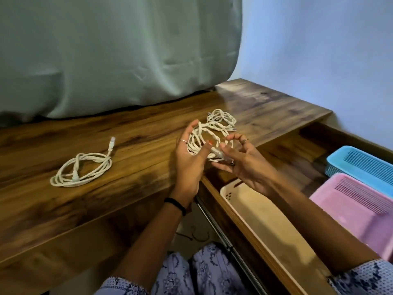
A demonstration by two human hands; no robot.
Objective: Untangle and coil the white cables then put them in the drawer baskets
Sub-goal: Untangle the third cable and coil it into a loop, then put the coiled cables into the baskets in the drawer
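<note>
A: What do the fingers have?

B: I see my left hand (189,158) curled round a white coil (205,141), thumb across its loops. My right hand (240,160) pinches the coil's plug end.

A: And around them?

B: They're above the desk (138,133) edge. A second coil (221,119) lies just behind, a third (81,172) well left. The open drawer (297,158) holds cream (265,216), pink (361,207) and blue (361,165) baskets.
</note>
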